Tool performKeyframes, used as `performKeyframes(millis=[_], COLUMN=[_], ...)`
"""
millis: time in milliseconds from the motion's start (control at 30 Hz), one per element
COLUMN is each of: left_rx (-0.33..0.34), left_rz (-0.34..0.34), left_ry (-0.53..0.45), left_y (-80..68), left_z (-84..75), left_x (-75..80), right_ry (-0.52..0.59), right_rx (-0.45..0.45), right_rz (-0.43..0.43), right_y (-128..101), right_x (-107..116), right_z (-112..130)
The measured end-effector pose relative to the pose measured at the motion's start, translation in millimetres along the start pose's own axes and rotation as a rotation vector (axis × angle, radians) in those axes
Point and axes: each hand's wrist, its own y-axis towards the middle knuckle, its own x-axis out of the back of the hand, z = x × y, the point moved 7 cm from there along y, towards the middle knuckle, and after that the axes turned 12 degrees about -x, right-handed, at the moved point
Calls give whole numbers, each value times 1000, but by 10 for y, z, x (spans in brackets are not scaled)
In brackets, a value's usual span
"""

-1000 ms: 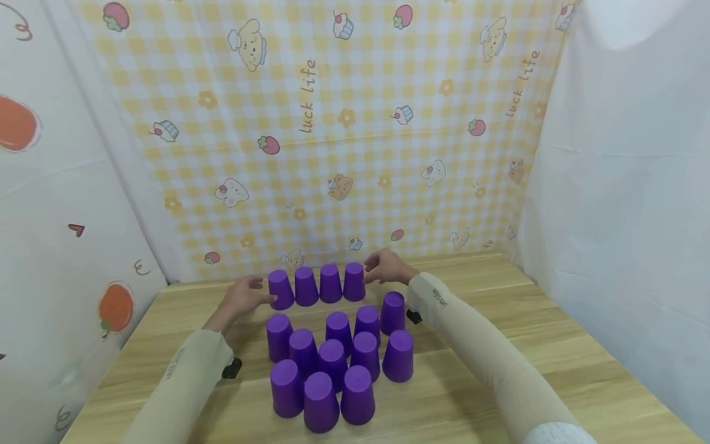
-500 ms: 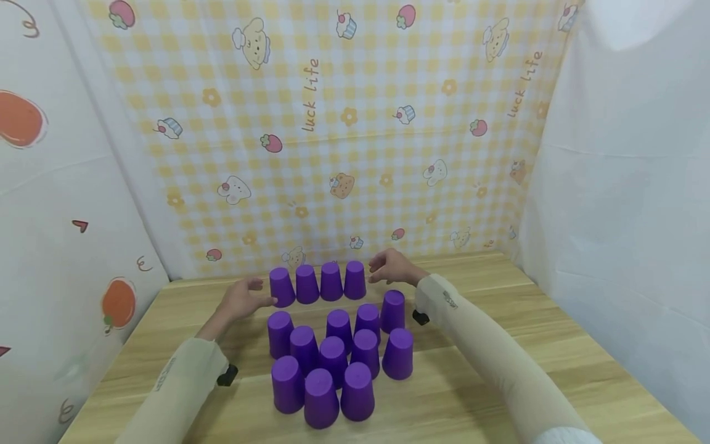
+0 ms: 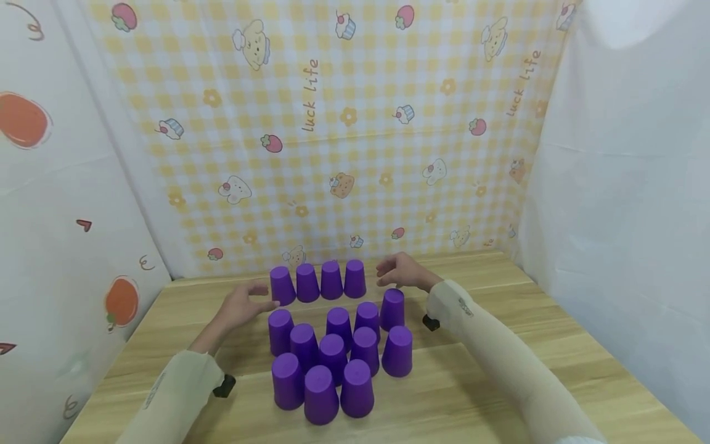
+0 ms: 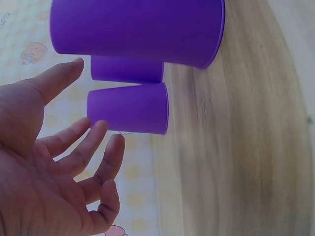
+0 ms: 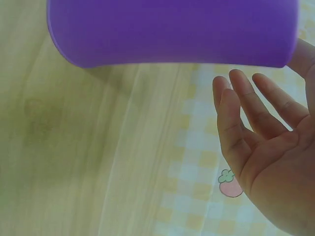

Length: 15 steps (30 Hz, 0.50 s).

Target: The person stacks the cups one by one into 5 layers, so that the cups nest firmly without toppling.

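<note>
A straight back row of purple cups, all upside down, stands near the patterned backdrop. My left hand [image 3: 240, 306] is beside the leftmost cup [image 3: 283, 286] of that row, thumb and fingers spread, holding nothing. In the left wrist view its loosely bent fingers [image 4: 115, 147] overlap a cup [image 4: 129, 109]. To the right of the row's rightmost cup [image 3: 355, 279], my right hand [image 3: 405, 271] hovers with a gap between them. The right wrist view shows that palm [image 5: 280, 172] bare, with a large purple cup [image 5: 172, 32] close by.
Several more upside-down purple cups [image 3: 320, 394] stand grouped on the wooden table [image 3: 499, 345] in front of the row. One cup [image 3: 392, 309] sits just below my right hand. A checked yellow cloth [image 3: 383, 148] hangs behind, with white cloth [image 3: 621, 209] on the right.
My right hand has moved away to the right from the back row's end cup. My left hand has drawn slightly down toward me. The cups keep their places.
</note>
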Motion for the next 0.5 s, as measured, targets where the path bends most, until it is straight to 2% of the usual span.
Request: performKeyframes(millis=[300,500], left_rx=[-48,-68], left_rz=[-28,-51], left_ry=[-60,-49], left_y=[-99,-158], left_z=[-116,-160], left_x=[-81,-92], right_ry=[0,17], right_rx=[36,50], right_rz=[3,10], right_y=[-157,-225], right_x=[11,25], right_z=[-1,-55])
